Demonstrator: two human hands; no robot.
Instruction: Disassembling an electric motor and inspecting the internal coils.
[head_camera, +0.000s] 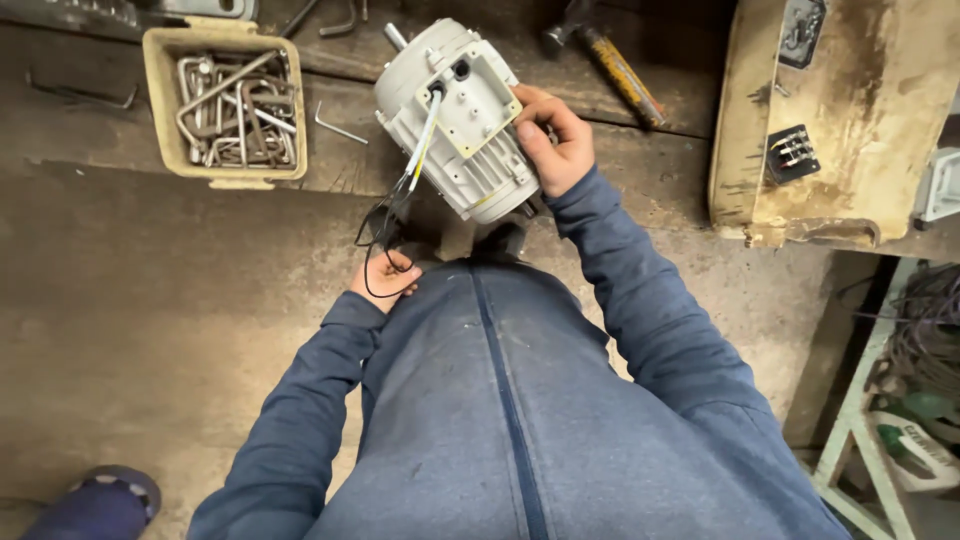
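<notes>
A pale grey electric motor (455, 115) rests tilted on the edge of a dark wooden bench, its open terminal box facing up. My right hand (552, 140) grips the motor's right side. Thin wires (418, 150) come out of the terminal box and run down over the bench edge. My left hand (383, 280) is down by my waist, closed on the black ends of those wires (380, 228). My blue jacket fills the lower middle of the view.
A cream plastic tray (160, 70) of hex keys stands at the back left, with one loose key (338, 126) beside it. A hammer (610, 60) lies behind the motor. A stained beige casing (860, 110) sits at right. A green tool (915, 425) lies low right.
</notes>
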